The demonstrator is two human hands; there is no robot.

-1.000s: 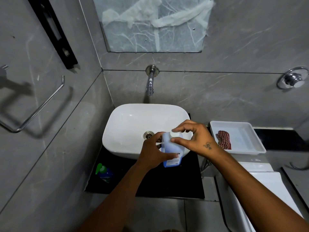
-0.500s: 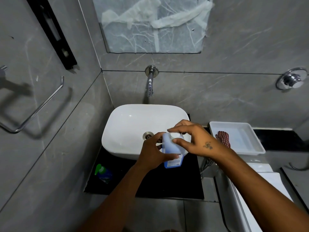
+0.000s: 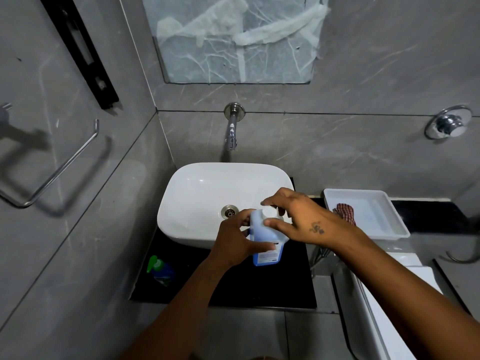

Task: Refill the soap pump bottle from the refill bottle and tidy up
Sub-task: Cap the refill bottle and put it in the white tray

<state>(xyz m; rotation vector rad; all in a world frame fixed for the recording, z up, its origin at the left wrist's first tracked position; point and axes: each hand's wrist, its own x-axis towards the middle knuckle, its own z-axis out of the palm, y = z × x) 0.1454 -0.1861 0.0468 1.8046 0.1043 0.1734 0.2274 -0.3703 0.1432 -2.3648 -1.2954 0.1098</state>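
Observation:
A blue refill bottle (image 3: 265, 244) with a white cap (image 3: 269, 212) is held upright over the front edge of the white basin (image 3: 197, 190). My left hand (image 3: 236, 240) wraps its body from the left. My right hand (image 3: 296, 216) sits over its top, thumb and fingers around the white cap. The soap pump bottle (image 3: 159, 270), blue-green with a green pump head, stands on the black counter (image 3: 233, 287) at the front left, apart from both hands.
A wall tap (image 3: 232, 131) juts over the basin. A white tray (image 3: 374, 203) with a red checked cloth (image 3: 344, 213) sits to the right. A white toilet cistern (image 3: 376, 307) is at the lower right. A chrome towel ring (image 3: 59, 167) hangs on the left wall.
My right hand has shifted a little on the cap, its fingers turning around it. The bottle and my left hand have stayed almost in place.

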